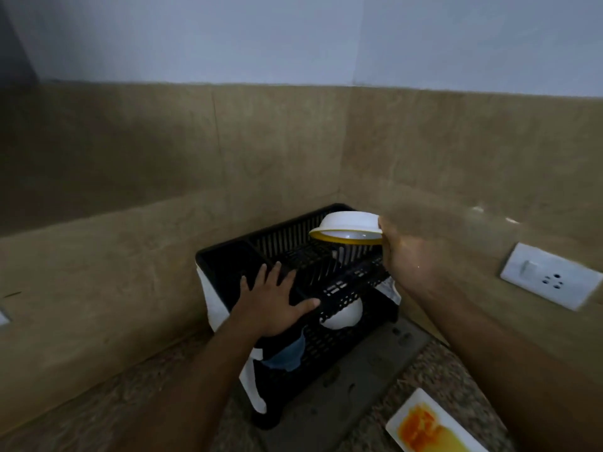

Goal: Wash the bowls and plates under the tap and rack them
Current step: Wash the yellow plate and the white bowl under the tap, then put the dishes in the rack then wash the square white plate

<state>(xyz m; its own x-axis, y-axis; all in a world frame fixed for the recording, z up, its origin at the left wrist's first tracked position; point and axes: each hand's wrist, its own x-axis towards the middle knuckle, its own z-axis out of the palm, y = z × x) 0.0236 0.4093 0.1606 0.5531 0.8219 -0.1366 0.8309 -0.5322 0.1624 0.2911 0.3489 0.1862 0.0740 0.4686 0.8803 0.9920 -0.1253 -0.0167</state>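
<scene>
Bowl (346,229), upturned, pinched at its rim by the right hand (406,256) above the rack (342,285) mid-frame; left hand (274,300) spread flat steadying the rack; racking step, next lower it between the slots

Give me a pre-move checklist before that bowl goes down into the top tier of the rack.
1. Right hand grips the white bowl at its rim: ok.
2. Bowl turned upside down to drain: ok.
3. Left hand flat on the black rack, steadying it: ok.
4. Free room in the top tier under the bowl: ok.
5. Bowl rinsed clean: cannot tell.
6. All dishes washed: not ok, stained plate waits on the counter.
</scene>
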